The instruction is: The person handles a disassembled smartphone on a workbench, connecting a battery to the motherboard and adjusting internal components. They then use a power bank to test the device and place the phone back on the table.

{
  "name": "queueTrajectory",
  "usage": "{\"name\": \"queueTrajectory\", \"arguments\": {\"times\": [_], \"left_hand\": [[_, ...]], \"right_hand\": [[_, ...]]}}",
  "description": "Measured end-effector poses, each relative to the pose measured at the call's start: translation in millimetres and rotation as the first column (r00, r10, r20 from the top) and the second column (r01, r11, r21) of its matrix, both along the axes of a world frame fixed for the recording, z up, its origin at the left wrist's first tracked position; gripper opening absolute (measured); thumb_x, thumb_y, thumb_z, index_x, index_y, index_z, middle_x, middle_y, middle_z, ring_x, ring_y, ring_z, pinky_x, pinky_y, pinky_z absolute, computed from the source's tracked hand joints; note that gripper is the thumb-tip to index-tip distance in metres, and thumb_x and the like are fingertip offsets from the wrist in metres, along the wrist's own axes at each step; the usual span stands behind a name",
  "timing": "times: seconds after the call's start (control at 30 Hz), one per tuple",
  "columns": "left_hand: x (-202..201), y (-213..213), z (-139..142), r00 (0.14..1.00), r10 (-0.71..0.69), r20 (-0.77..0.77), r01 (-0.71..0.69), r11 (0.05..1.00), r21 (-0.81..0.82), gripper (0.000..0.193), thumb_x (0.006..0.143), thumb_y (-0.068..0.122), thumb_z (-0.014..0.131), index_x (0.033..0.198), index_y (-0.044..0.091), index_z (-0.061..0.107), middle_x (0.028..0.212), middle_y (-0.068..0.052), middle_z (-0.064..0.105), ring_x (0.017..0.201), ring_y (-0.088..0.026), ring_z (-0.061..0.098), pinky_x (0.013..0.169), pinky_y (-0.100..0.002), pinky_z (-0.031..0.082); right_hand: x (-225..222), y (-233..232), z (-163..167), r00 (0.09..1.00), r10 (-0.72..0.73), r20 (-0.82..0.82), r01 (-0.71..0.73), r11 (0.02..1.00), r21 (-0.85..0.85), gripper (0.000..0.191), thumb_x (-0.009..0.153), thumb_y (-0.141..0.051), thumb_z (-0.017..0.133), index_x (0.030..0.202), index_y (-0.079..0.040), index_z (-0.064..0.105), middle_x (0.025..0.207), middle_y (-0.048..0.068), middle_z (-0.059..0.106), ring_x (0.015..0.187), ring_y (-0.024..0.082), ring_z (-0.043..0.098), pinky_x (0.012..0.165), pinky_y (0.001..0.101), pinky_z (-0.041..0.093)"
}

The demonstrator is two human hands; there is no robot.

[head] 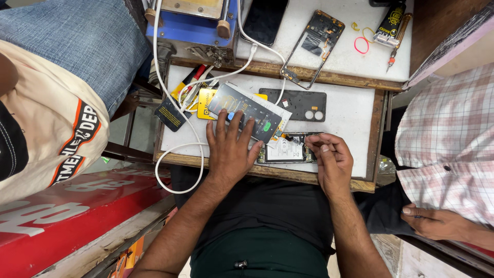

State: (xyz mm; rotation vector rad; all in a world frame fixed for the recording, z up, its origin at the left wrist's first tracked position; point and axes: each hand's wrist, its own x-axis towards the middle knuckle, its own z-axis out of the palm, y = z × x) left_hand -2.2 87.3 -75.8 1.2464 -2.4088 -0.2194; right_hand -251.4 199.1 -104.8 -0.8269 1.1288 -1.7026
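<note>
Blue machine, phone frame, pink band, screwdriver.

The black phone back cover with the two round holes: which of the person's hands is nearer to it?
Right. The right hand lies just below the black back cover; the left hand rests further left, on a dark flat package.

Opened black smartphone with its back cover off, lying flat at centre of frame near the front edge of the white worktop; white battery label and dark circuit parts exposed. Its left end is partly covered by a dark rectangular phone screen panel with printed white backing sheet, lying tilted, running from centre-left down toward centre, resting across the phone.
</note>
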Motion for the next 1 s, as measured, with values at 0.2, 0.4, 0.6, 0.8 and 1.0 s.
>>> {"name": "queueTrajectory", "arguments": {"times": [0.2,0.4,0.6,0.8,1.0], "left_hand": [[6.1,7.1,-5.7,0.999,-0.010,-0.049,0.006,0.997,-0.071,0.053,0.092,0.040,0.074,0.134,0.009,0.062,0.149,-0.020,0.047,0.146,-0.043,0.032,0.118,-0.069,0.021],[7.3,8.3,-10.1,0.999,-0.014,-0.042,0.012,0.998,-0.064,0.050,0.095,0.038,0.073,0.135,0.010,0.062,0.150,-0.018,0.048,0.148,-0.040,0.033,0.121,-0.067,0.021],[3.1,2.5,-5.7,0.999,-0.049,0.023,0.049,0.999,0.006,0.060,0.091,0.044,0.073,0.138,0.009,0.060,0.149,-0.019,0.045,0.146,-0.043,0.029,0.116,-0.072,0.019],[-7.0,-7.8,-0.7,0.995,-0.077,0.057,0.078,0.997,-0.015,0.066,0.093,0.050,0.073,0.143,0.009,0.059,0.151,-0.011,0.043,0.150,-0.039,0.027,0.118,-0.073,0.018],[-15.3,-11.8,1.1,0.993,-0.103,0.057,0.103,0.995,-0.006,0.070,0.093,0.057,0.067,0.145,0.011,0.056,0.153,-0.015,0.043,0.150,-0.041,0.023,0.118,-0.072,0.014]], "right_hand": [[0.1,-0.4,0.5,1.000,0.009,0.001,-0.009,1.000,-0.012,0.023,0.110,-0.003,0.050,0.132,-0.001,0.057,0.127,0.018,0.067,0.123,0.028,0.066,0.115,0.0467,0.051],[0.2,0.1,0.6,1.000,0.003,0.001,-0.003,1.000,-0.003,0.024,0.110,-0.003,0.049,0.132,-0.001,0.057,0.127,0.018,0.068,0.123,0.028,0.066,0.115,0.0469,0.052],[0.6,0.8,0.9,1.000,0.005,0.002,-0.005,1.000,-0.006,0.023,0.111,-0.003,0.049,0.132,-0.001,0.057,0.127,0.018,0.068,0.123,0.028,0.066,0.114,0.0463,0.052],[0.8,0.0,1.9,1.000,0.001,0.003,-0.001,1.000,-0.002,0.023,0.110,-0.003,0.049,0.132,0.000,0.057,0.127,0.018,0.068,0.123,0.027,0.066,0.115,0.0460,0.052],[-0.4,0.6,0.6,1.000,-0.001,-0.005,0.001,1.000,0.000,0.023,0.110,-0.003,0.049,0.131,0.000,0.057,0.126,0.018,0.068,0.122,0.028,0.066,0.114,0.0460,0.052]]}}
